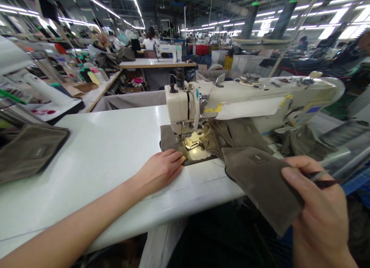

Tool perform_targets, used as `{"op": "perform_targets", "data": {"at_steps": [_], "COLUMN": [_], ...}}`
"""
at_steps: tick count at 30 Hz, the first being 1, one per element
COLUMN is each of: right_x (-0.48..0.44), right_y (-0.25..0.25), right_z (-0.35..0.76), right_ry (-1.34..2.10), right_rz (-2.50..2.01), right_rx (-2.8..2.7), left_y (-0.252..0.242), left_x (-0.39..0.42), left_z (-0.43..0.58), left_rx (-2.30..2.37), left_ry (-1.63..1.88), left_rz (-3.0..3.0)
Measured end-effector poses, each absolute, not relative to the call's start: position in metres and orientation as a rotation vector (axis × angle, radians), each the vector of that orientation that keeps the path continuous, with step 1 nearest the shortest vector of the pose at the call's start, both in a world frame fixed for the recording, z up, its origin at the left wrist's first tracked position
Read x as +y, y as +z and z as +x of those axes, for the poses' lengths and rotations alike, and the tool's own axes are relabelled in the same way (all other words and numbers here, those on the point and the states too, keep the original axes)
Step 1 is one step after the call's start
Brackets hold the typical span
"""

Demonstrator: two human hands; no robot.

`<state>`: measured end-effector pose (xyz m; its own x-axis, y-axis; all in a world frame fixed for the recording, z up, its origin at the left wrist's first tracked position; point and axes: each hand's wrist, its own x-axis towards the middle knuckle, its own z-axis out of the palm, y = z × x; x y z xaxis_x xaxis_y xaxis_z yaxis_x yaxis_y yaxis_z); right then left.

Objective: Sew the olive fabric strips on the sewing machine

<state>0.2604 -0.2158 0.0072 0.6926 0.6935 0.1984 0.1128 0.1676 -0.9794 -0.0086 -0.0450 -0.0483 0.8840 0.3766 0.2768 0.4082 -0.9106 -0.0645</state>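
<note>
My left hand (166,168) lies at the front of the sewing machine's needle plate (199,152). Its fingers are closed together on the edge of a brown fabric piece (167,134), part of which passes under the presser foot (185,137). My right hand (323,206) pinches a brown fabric flap (257,179) with a small label patch, held up off the table's front edge. A thin dark item (325,179) also shows between the right fingers; its kind is unclear. Bunched brown fabric (231,133) sits under the arm of the sewing machine (245,92).
A stack of brown flaps (34,150) lies at the left on the white table (95,160). More brown fabric (306,141) is at the machine's right end. Another machine head (37,79) stands at far left. Behind are further sewing stations and a person (150,41).
</note>
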Motion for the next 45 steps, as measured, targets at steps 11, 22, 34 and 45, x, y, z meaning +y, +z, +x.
{"op": "perform_targets", "data": {"at_steps": [11,22,34,45], "right_x": [-0.219,-0.218,-0.219,-0.199], "right_y": [-0.002,-0.004,-0.008,-0.019], "right_z": [0.259,0.256,0.261,0.249], "right_ry": [0.609,0.579,0.666,0.699], "right_rz": [-1.368,-1.371,-1.294,-1.289], "right_rx": [-0.831,-0.888,-0.952,-1.115], "left_y": [-0.044,-0.040,-0.043,-0.050], "left_x": [-0.026,-0.007,0.006,0.000], "left_z": [-0.007,-0.006,-0.005,-0.007], "left_rx": [-0.629,-0.618,-0.649,-0.737], "left_ry": [-0.378,-0.401,-0.400,-0.402], "left_rz": [-2.939,-3.011,-2.952,-2.927]}}
